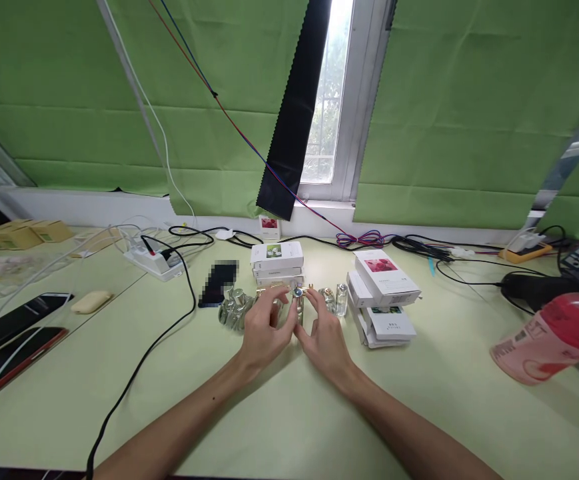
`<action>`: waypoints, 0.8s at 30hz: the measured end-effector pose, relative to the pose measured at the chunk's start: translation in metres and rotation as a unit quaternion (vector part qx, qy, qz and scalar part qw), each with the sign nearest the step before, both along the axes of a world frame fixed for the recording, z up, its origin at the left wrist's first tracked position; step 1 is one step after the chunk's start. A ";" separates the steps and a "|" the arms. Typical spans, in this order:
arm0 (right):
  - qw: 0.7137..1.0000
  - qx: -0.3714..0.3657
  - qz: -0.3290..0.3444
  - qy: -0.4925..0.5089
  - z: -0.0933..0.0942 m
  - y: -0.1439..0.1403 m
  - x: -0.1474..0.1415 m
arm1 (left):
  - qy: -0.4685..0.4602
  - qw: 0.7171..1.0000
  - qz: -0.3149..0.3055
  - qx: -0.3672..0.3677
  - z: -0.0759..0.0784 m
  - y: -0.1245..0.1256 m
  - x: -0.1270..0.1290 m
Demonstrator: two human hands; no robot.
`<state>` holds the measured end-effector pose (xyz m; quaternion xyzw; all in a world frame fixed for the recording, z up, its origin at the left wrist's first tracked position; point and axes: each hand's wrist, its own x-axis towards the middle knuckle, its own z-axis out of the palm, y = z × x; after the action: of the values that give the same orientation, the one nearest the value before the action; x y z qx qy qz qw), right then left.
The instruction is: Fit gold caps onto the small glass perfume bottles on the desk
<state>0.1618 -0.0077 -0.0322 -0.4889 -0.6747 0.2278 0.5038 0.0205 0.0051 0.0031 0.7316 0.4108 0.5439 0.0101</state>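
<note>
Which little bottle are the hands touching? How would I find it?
Find the window between the green blinds, then come straight down to the row of small glass bottles on the pale table. The bottle stands mid-row, between the left hand and right hand. Only this one has fingers on both sides.

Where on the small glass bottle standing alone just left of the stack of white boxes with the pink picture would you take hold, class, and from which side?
Grip the small glass bottle around its upright body, probably from the front. It stands vertical with its narrow cap on top; the stack of white boxes crowds its right side and other bottles its left. The right hand lies nearest, just before it.
</note>
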 end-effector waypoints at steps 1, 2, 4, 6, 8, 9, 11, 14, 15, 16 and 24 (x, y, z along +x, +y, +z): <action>1.000 0.005 -0.001 0.000 0.000 0.000 0.000 | -0.001 1.000 -0.008 0.020 0.000 -0.001 0.000; 1.000 0.011 -0.002 0.000 0.000 0.000 0.000 | 0.006 0.999 -0.020 0.042 -0.001 -0.002 0.000; 1.000 0.026 -0.001 0.000 0.001 -0.001 0.001 | 0.036 0.994 -0.054 0.087 -0.002 -0.004 0.001; 0.999 0.035 -0.002 0.002 0.002 -0.002 0.001 | 0.071 0.984 -0.104 0.125 -0.002 -0.008 0.002; 0.999 0.034 -0.009 0.004 0.005 -0.003 0.002 | 0.094 0.972 -0.154 0.150 -0.003 -0.012 0.005; 0.999 0.031 -0.013 0.004 0.006 -0.003 0.002 | 0.101 0.967 -0.173 0.158 -0.004 -0.014 0.007; 1.000 0.026 -0.017 0.003 0.006 -0.002 0.002 | 0.097 0.959 -0.203 0.173 -0.005 -0.018 0.010; 1.000 0.029 -0.004 -0.004 0.003 0.000 0.001 | 0.098 0.953 -0.228 0.174 -0.008 -0.021 0.014; 0.999 0.032 0.001 -0.007 0.002 0.001 0.001 | 0.099 0.952 -0.233 0.172 -0.009 -0.022 0.015; 0.999 0.034 0.003 -0.010 0.001 0.002 0.001 | 0.100 0.951 -0.236 0.171 -0.009 -0.022 0.015; 0.999 0.033 0.006 -0.025 -0.002 0.002 0.002 | 0.128 0.951 -0.239 0.148 -0.014 -0.020 0.014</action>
<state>0.1641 -0.0052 -0.0338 -0.4735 -0.6972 0.1963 0.5012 0.0345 -0.0152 -0.0107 0.8650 0.1370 0.4822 -0.0208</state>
